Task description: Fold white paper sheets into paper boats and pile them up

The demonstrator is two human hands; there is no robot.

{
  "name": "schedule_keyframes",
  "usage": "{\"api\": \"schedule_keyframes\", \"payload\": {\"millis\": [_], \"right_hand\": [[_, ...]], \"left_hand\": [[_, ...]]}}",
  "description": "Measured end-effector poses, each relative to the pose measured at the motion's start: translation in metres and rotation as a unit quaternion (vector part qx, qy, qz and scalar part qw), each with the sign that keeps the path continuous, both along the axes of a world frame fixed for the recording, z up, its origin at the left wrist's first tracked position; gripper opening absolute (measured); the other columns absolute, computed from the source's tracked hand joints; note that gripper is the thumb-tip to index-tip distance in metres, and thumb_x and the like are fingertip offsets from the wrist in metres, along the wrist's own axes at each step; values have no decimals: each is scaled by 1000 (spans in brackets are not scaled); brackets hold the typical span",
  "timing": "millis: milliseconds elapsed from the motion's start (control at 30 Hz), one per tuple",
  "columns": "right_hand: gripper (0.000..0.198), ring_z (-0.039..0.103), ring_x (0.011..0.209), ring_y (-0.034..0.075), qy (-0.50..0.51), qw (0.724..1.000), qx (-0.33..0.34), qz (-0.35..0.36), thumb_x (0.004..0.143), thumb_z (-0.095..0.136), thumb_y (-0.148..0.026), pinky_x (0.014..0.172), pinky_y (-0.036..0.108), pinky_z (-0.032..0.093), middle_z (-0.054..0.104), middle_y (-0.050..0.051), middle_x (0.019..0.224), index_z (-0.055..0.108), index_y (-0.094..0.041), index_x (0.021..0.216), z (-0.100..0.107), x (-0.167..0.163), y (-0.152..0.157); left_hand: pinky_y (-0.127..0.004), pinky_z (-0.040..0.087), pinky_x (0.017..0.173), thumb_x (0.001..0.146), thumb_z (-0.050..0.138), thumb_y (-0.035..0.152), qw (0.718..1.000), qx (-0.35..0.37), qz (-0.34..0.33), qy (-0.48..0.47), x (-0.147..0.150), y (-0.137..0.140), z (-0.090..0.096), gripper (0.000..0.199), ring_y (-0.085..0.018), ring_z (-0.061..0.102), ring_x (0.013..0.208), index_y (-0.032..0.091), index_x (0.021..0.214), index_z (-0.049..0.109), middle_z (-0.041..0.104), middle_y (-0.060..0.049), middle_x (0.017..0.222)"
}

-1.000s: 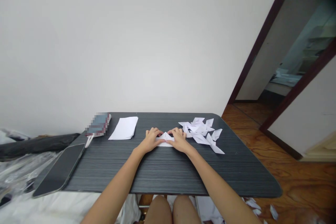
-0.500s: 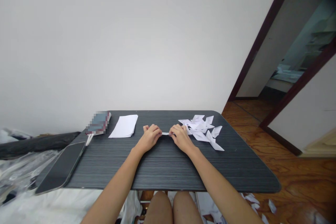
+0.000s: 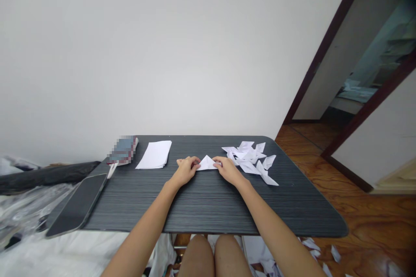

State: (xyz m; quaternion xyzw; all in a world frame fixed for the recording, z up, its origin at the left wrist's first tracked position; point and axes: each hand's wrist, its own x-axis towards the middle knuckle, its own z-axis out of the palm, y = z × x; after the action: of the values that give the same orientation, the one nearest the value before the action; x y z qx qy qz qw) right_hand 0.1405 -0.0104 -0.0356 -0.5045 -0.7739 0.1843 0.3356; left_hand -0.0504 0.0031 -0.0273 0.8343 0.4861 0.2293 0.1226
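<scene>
Between my hands is a folded piece of white paper (image 3: 207,163), a flattened triangle with its point toward the wall. My left hand (image 3: 187,169) pinches its left corner, thumb at the near side and fingers curled behind. The right corner is pinched by my right hand (image 3: 227,169) in the same way. Just right of that hand lies a loose pile of folded white paper shapes (image 3: 250,158) with pointed ends. A stack of flat white paper sheets (image 3: 154,155) rests to the left of my left hand.
The dark table (image 3: 208,207) stands against a white wall. A tablet (image 3: 78,205) lies at its left edge, with a blurred book-like item (image 3: 122,150) behind it. Paper pieces (image 3: 311,246) are scattered on the wooden floor, and a doorway opens at the right.
The folded paper, seen before as a thin edge-on strip, now shows its triangular face. Both hands have tilted it, with thumbs now visible on the near side.
</scene>
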Motion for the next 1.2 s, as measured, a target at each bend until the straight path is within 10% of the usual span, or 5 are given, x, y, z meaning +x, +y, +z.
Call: {"api": "schedule_keyframes", "payload": {"millis": [467,700,900,1200], "right_hand": [[28,42,83,18,-115,988,75,-74,72,45,-7,74,32,34,45,5,86,53,-22,94,-3,-10,-10],[32,42,83,17,-168,981,97,-26,69,34,5,76,27,36,49,7,83,56,-14,82,-1,-17,-24],[13,44,80,19,-157,976,110,-101,75,42,-11,75,32,38,48,9,78,53,-14,69,-3,-10,-26],[20,43,86,22,-88,983,95,-129,74,50,-22,78,37,35,48,9,88,51,-16,92,-16,-3,-14]], "left_hand": [[-39,27,71,79,40,24,994,61,57,64,9,-4,-5,19,-23,38,86,23,91,54,47,-6,84],[-30,32,69,80,29,8,991,82,-71,74,8,-2,-8,26,-16,44,79,16,80,54,46,-6,85],[-33,32,69,81,31,12,987,116,29,107,0,-4,-8,22,-20,44,83,17,86,52,48,-8,88],[-35,32,74,81,38,34,998,49,-24,27,-2,-7,-2,25,-19,42,88,20,94,54,49,-5,90]]}}
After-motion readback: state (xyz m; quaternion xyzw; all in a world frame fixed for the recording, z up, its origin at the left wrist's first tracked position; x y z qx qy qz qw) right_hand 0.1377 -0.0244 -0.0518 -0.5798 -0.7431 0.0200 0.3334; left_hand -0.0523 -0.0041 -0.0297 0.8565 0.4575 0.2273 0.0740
